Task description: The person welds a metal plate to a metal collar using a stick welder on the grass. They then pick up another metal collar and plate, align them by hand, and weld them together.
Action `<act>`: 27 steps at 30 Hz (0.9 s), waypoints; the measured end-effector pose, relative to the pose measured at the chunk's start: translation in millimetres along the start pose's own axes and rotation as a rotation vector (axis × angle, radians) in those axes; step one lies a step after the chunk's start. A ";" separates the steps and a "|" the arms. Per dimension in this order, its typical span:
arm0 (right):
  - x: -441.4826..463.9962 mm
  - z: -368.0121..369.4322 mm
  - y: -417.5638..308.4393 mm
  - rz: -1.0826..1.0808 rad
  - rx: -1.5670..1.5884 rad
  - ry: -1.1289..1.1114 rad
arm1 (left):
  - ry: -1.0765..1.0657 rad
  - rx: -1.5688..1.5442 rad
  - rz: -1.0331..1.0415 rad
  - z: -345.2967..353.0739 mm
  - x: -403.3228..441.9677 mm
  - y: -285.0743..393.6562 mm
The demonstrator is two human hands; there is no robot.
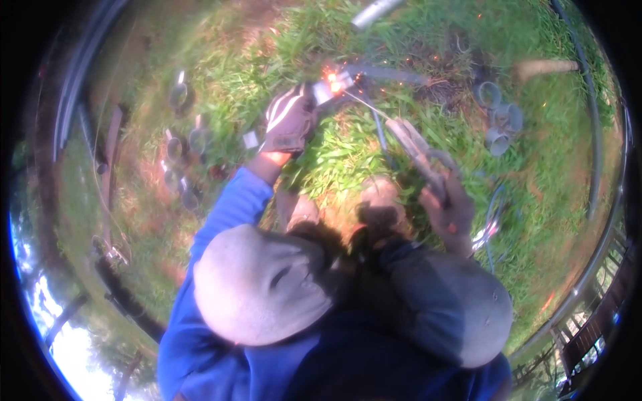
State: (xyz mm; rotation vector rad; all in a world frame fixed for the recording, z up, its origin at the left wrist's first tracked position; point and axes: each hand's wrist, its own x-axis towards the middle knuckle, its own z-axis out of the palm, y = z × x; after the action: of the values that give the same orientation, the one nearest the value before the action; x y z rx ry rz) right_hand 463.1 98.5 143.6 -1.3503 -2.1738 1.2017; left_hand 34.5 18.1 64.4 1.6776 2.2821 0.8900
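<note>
My left hand (291,120), in a dark glove with white stripes, grips a small pale metal piece (323,93) at the upper centre. My bare right hand (449,212) is wrapped round the handle of a welding electrode holder (418,150). From the holder a thin rod (366,103) reaches up and left to the metal piece, where a bright orange glow and flying sparks show. A flat grey bar (391,75) extends right from the glowing spot. Below it, a thin dark bar (380,130) lies in the grass.
Short pipe pieces (498,142) lie on the grass at the right, others (175,148) at the left. A pale tube (376,12) is at the top, a wooden handle (545,67) at upper right. A blue cable (495,207) lies beside my right hand. Long pipes (77,80) run along the left edge.
</note>
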 end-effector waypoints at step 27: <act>2.5 3.4 3.5 0.090 -0.074 0.010 | -0.233 -0.239 -0.265 0.9 -2.2 3.5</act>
State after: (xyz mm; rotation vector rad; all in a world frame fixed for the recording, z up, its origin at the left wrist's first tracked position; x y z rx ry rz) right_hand 461.7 99.6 138.4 -1.4956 -2.1917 1.1532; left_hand 38.6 17.0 65.1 1.2708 2.0854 0.8219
